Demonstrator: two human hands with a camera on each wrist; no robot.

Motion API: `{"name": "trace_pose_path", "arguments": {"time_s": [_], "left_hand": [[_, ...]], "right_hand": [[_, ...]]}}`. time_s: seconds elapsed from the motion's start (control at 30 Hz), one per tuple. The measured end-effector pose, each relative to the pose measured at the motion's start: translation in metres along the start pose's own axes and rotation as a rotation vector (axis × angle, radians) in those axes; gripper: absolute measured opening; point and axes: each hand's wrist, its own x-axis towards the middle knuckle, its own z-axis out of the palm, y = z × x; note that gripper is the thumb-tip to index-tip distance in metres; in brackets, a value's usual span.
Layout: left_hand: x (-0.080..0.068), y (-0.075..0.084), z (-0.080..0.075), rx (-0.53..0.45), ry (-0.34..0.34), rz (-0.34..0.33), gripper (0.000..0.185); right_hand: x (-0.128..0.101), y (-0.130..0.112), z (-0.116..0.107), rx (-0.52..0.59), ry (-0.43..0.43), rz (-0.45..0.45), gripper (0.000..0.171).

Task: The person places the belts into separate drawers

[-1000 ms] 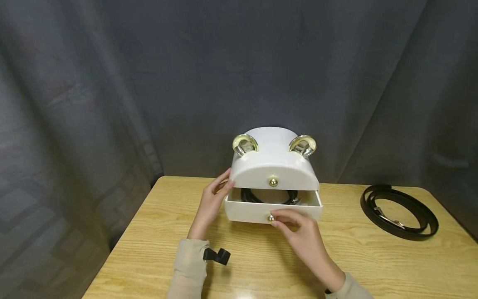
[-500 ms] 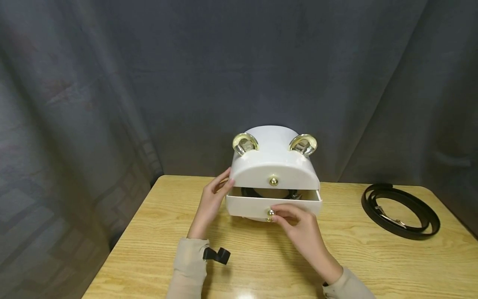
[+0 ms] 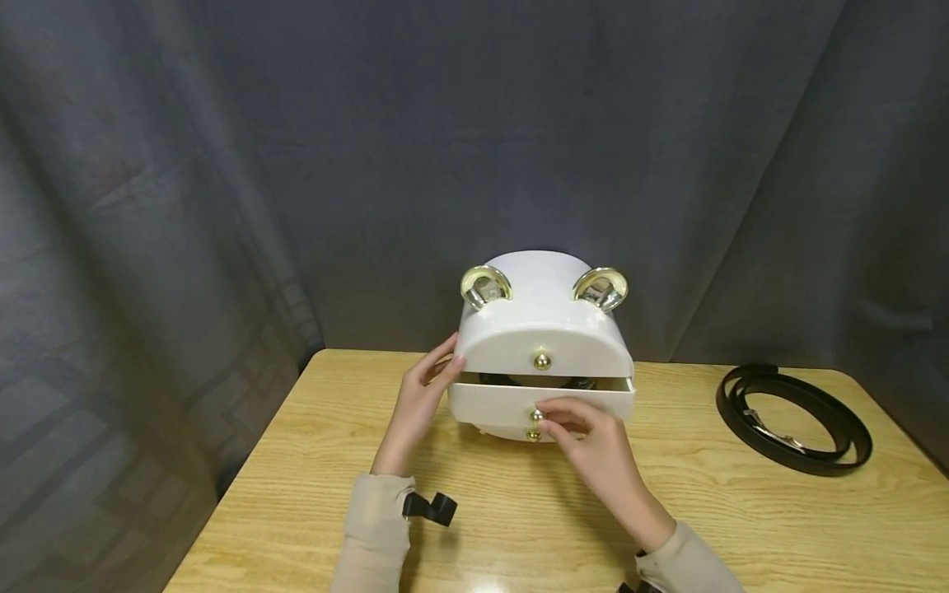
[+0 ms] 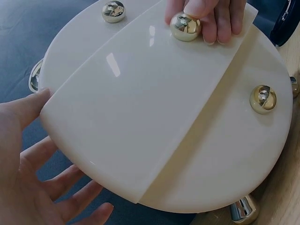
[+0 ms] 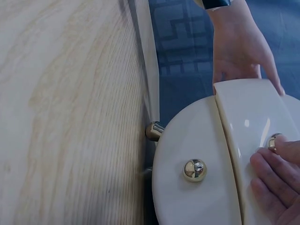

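A white domed box (image 3: 544, 329) with two gold ears stands at the table's back middle. Its middle drawer (image 3: 541, 402) sticks out a little, and a dark belt (image 3: 511, 380) shows through the narrow gap. My right hand (image 3: 549, 418) pinches the drawer's gold knob (image 3: 535, 414). In the left wrist view the same knob (image 4: 185, 26) sits under the right hand's fingertips (image 4: 213, 21). My left hand (image 3: 445, 362) rests with straight fingers against the box's left side. In the right wrist view the left hand (image 5: 239, 51) lies along the box's (image 5: 197, 197) edge.
A second black belt (image 3: 793, 420) lies coiled at the table's right end. Gold knobs (image 3: 543, 360) mark the upper drawer and the lower one (image 3: 533, 434). The wooden table (image 3: 311, 461) ends at a grey curtain (image 3: 222, 206) behind and to the left.
The middle drawer has slid back into the box under my right hand, and the gap over the belt has narrowed. The left hand has stayed put.
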Motion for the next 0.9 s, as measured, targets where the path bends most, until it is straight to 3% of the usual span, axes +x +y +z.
{"name": "trace_pose_path", "arguments": {"time_s": [0.37, 0.9], "left_hand": [[0.001, -0.001, 0.001, -0.011, 0.006, 0.001, 0.046], [0.001, 0.001, 0.002, -0.021, 0.008, 0.013, 0.046]], "right_hand": [[0.007, 0.004, 0.001, 0.02, -0.006, 0.06, 0.026], [0.012, 0.009, 0.002, 0.045, 0.0, 0.049, 0.023]]}}
